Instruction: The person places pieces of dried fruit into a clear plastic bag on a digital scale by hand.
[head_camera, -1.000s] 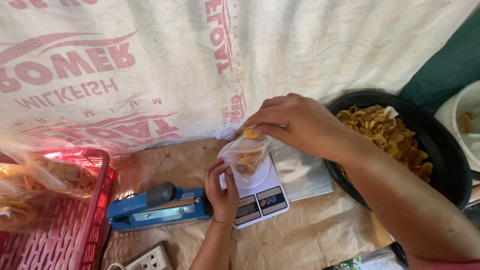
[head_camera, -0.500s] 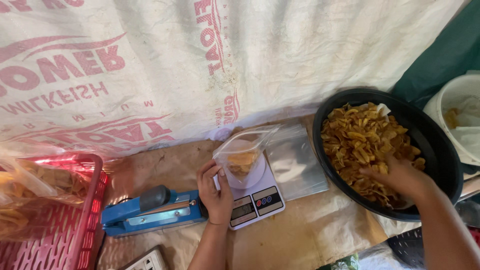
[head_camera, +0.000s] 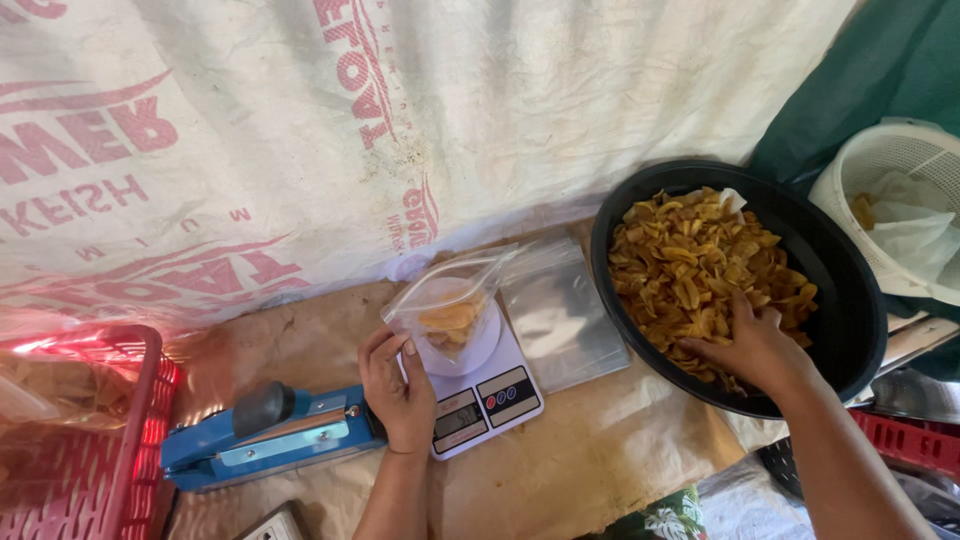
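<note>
1. Woven white sacking (head_camera: 480, 120) with red print hangs behind the work surface as a backdrop, so everything sits close against it and within your reach.
2. Black and wide, the round basin (head_camera: 850, 300) holds the heap of fried chips (head_camera: 690, 270) on your right side, just beside the scale, so a scoop travels only a short way.
3. Blue, the heat sealer (head_camera: 270, 435) lies to your left of the scale, next to the red plastic basket (head_camera: 110, 450), handy for closing filled bags.
4. A stack of empty clear bags (head_camera: 560, 310) lies flat between the scale and the basin.
5. The white digital kitchen scale (head_camera: 490, 395) carries the clear plastic bag (head_camera: 450, 310), which stands on its pan with the mouth open upward and a few chips inside.
6. Your right hand (head_camera: 755, 350) is down in the chips, fingers curled into the heap; whether they have closed on any, I cannot tell.
7. Your left hand (head_camera: 400, 385) pinches the bag's near edge, thumb and fingers together on the plastic, keeping it upright and open on the pan.
</note>
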